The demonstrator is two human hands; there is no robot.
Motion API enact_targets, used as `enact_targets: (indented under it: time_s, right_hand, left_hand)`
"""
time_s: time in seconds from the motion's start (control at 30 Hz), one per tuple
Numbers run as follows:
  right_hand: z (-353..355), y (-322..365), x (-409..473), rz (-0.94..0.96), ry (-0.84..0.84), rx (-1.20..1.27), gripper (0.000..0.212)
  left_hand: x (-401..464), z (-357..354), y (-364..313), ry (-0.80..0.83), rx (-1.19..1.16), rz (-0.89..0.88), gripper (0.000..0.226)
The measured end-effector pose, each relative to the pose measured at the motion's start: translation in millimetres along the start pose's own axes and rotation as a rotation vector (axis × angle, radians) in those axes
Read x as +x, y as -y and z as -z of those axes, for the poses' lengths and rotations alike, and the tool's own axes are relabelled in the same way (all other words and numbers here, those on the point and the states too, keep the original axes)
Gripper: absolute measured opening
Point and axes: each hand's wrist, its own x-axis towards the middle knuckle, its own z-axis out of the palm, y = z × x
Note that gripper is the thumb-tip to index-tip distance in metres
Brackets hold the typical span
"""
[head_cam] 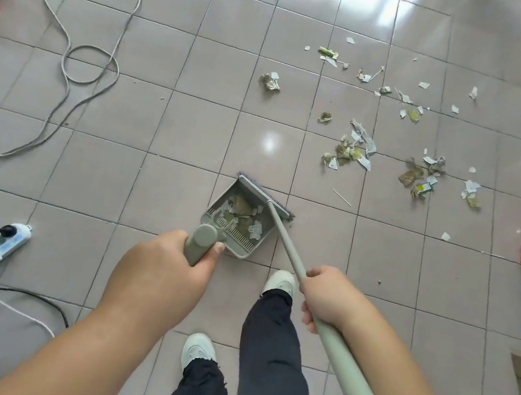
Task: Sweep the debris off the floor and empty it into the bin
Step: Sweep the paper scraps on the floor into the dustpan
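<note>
Our left hand point(156, 278) is wrapped tight around the dustpan point(237, 219) handle. Our right hand point(327, 296) grips the broom point(283, 236). Some scraps sit in the pan; more scraps point(350, 152) lie on the floor point(163, 110).

Glossy tiled floor point(162, 117), matt plastic dustpan point(260, 228), torn paper scraps point(350, 154)

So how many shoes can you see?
2. One white shoe is beside the broom handle, near the dustpan. The other white shoe is lower, between the two arms. None seem hidden.
</note>
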Motion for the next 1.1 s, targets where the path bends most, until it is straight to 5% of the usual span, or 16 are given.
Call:
enact_targets:
  time_s: [0.5,0.73,1.1]
  right_hand:
    - [218.3,0.1,79.9,-0.039,-0.214,0.169,0.021]
    - [211.4,13.5,107.0,-0.155,-0.146,0.333,0.019]
    - [227.1,28.1,37.0,-0.07,-0.093,0.332,0.027]
  left_hand:
    - [103.0,-40.2,-180.9,0.107,0.232,-0.138,0.046]
    - [122.3,-47.1,-210.8,0.137,0.26,-0.167,0.047]
    - [144.4,-42.3,-223.6,0.186,0.223,-0.201,0.046]
